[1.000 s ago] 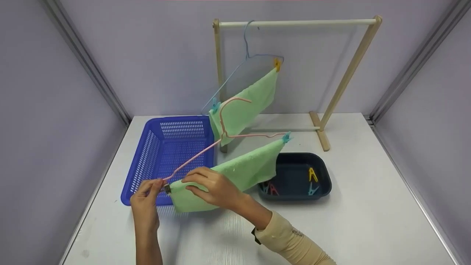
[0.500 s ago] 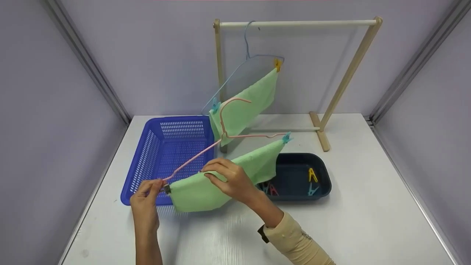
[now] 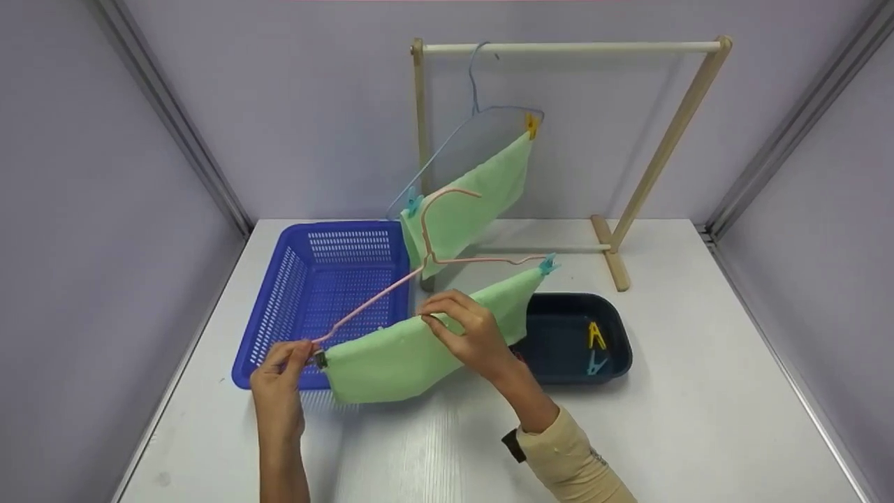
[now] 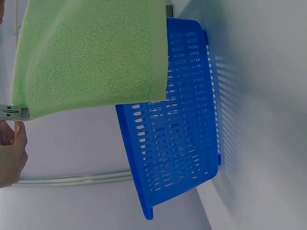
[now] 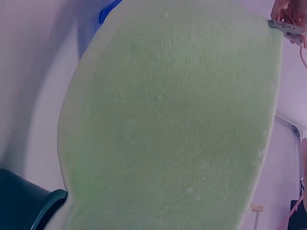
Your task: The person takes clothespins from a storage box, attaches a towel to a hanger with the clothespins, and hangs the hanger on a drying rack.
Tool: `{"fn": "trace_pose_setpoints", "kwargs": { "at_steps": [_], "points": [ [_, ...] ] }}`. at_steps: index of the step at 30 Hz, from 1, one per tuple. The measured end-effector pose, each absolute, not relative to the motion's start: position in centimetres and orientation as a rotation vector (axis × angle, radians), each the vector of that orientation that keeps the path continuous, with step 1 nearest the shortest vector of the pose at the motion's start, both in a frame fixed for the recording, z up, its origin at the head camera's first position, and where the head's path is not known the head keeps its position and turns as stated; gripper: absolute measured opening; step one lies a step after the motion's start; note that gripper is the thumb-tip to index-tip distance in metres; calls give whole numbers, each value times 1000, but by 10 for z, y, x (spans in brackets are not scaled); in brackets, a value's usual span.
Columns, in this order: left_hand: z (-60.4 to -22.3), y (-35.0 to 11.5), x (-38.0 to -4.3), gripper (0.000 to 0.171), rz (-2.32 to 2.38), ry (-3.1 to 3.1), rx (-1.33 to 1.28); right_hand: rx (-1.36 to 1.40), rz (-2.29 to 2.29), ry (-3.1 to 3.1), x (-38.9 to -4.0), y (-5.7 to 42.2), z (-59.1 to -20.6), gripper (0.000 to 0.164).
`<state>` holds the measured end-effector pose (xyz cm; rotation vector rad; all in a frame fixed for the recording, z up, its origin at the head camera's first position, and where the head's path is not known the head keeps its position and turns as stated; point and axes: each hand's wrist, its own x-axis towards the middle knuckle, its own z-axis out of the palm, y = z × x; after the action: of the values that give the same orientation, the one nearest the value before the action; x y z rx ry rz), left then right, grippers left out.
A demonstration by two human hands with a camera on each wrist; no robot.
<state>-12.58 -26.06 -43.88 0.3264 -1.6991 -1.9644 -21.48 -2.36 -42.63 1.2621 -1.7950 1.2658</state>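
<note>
In the head view my left hand (image 3: 279, 370) pinches the lower left end of a pink clothes hanger (image 3: 377, 297). A grey clothespin (image 3: 320, 359) right beside those fingertips clips one corner of a green towel (image 3: 391, 363); a teal clothespin (image 3: 549, 265) clips the other corner at the hanger's right end. My right hand (image 3: 475, 335) pinches the towel's top edge near its middle, thumb in front. The towel (image 5: 168, 120) fills most of the right wrist view. In the left wrist view the grey clothespin (image 4: 14, 112) sits at the towel's corner.
Behind, a wooden rack (image 3: 573, 48) carries a blue hanger (image 3: 447, 143) with another green towel (image 3: 482, 195) clipped on. A blue basket (image 3: 269, 300) stands at the left. A dark tub (image 3: 621, 342) with yellow and teal clothespins stands at the right, partly hidden.
My right hand has moved rightward along the towel's top edge, from near the grey clothespin to about the middle. The left hand keeps its hold on the hanger's end.
</note>
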Motion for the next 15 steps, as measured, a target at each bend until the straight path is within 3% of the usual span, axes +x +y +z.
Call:
{"fn": "trace_pose_setpoints", "kwargs": {
  "at_steps": [15],
  "points": [
    [-439,-261,-125,17,-1987,-1671,303,1073,1296,-1760,-209,16,-393,24]
  ]
}}
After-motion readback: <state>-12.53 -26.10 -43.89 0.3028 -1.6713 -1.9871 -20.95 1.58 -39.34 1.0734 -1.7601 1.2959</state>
